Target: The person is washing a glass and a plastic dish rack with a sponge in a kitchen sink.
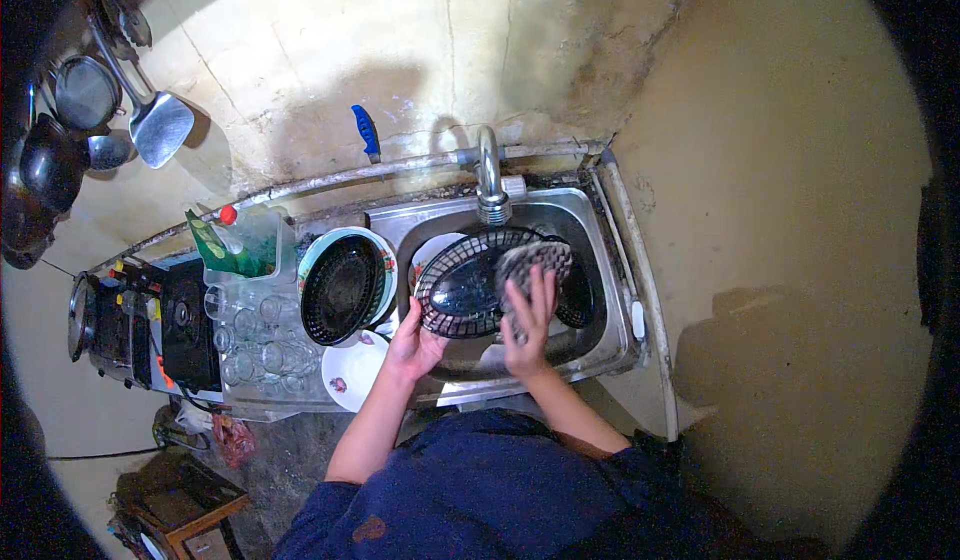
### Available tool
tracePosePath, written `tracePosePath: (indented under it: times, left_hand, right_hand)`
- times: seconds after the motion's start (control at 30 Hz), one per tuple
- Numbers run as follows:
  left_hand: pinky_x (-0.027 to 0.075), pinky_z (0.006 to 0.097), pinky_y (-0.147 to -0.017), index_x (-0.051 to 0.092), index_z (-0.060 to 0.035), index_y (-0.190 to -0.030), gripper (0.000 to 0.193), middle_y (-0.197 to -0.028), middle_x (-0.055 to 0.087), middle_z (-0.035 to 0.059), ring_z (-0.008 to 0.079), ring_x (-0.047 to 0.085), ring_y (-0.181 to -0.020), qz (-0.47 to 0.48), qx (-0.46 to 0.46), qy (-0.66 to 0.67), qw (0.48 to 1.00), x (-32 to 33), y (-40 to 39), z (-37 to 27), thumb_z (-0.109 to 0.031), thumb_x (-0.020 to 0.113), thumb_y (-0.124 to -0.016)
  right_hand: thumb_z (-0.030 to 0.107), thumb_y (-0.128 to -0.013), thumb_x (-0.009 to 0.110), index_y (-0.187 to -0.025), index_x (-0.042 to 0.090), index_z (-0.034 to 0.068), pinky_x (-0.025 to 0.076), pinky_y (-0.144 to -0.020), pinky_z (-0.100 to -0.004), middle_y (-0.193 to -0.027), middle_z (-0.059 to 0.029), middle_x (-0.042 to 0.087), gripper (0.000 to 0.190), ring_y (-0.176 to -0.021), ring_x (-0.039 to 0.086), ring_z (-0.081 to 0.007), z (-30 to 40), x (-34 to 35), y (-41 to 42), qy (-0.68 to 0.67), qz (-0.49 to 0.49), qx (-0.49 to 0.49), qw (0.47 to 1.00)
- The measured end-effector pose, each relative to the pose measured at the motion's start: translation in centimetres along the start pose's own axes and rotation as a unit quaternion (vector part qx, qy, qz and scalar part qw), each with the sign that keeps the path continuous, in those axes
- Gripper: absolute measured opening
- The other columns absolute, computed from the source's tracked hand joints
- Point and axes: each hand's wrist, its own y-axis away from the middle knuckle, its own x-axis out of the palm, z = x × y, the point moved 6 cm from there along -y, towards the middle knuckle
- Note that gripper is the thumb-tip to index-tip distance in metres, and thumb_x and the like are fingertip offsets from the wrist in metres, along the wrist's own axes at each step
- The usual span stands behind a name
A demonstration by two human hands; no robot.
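Observation:
Over the stainless steel sink, my left hand grips the near left rim of a black oval plastic basket with an openwork edge. My right hand presses a grey mesh scrubbing cloth against the basket's right part, fingers spread over it. The metal faucet stands just behind the basket. A white plate shows partly behind the basket, and another black basket lies at the right in the sink, partly hidden.
Left of the sink, a black oval basket leans in a floral-rimmed bowl, beside a white floral plate. Several drinking glasses, a clear plastic tub and a gas stove stand further left. A blue-handled knife is tucked behind the wall pipe.

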Motion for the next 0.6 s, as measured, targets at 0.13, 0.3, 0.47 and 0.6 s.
tracePosePath:
  times: [0.13, 0.3, 0.47, 0.6]
  left_hand:
    - [0.04, 0.0395, -0.095, 0.048, -0.0039, -0.12, 0.042, -0.118, 0.055, 0.011, 0.0224, 0.053, -0.109, -0.031, 0.001, -0.094, 0.995, -2.0, 0.9, -0.7, -0.035, 0.044, -0.091]
    - [0.046, 0.025, -0.068, 0.061, -0.0015, -0.094, 0.03, -0.089, 0.064, 0.0053, 0.0114, 0.059, -0.077, -0.081, -0.089, -0.436, 0.892, -1.5, 0.8, -1.2, -0.03, 0.052, -0.09]
    - [0.045, 0.0243, -0.064, 0.062, -0.0026, -0.09, 0.029, -0.083, 0.064, 0.0026, 0.0092, 0.058, -0.07, -0.103, -0.011, -0.414, 0.904, -1.8, 0.3, -0.7, -0.03, 0.053, -0.089]
    - [0.047, 0.0255, -0.076, 0.06, 0.0007, -0.098, 0.03, -0.092, 0.065, 0.0066, 0.012, 0.06, -0.084, -0.044, -0.015, -0.35, 0.936, -1.0, 1.1, -1.4, -0.028, 0.054, -0.089]
  right_hand:
    - [0.009, -0.082, 0.053, -0.12, 0.054, 0.008, 0.021, -0.105, -0.0368, -0.133, -0.0157, 0.042, 0.038, -0.128, 0.032, -0.0281, -4.8, 0.3, -2.3, -0.283, -0.078, 0.219, 0.93]
    - [0.011, -0.08, 0.057, -0.105, 0.062, 0.006, 0.039, -0.093, -0.0337, -0.105, -0.0114, 0.062, 0.027, -0.102, 0.056, -0.0238, -5.3, 4.5, -1.6, -0.19, 0.178, 0.231, 0.937]
    - [0.021, -0.08, 0.057, -0.118, 0.056, 0.019, 0.024, -0.1, -0.049, -0.124, -0.0031, 0.051, 0.038, -0.119, 0.042, -0.026, 0.6, 6.9, -0.2, 0.023, 0.2, 0.1, 0.974]
    - [0.021, -0.083, 0.054, -0.124, 0.05, 0.023, 0.019, -0.101, -0.0529, -0.131, -0.0025, 0.045, 0.042, -0.125, 0.036, -0.0255, 0.5, 5.6, -0.9, -0.001, 0.224, 0.057, 0.973]
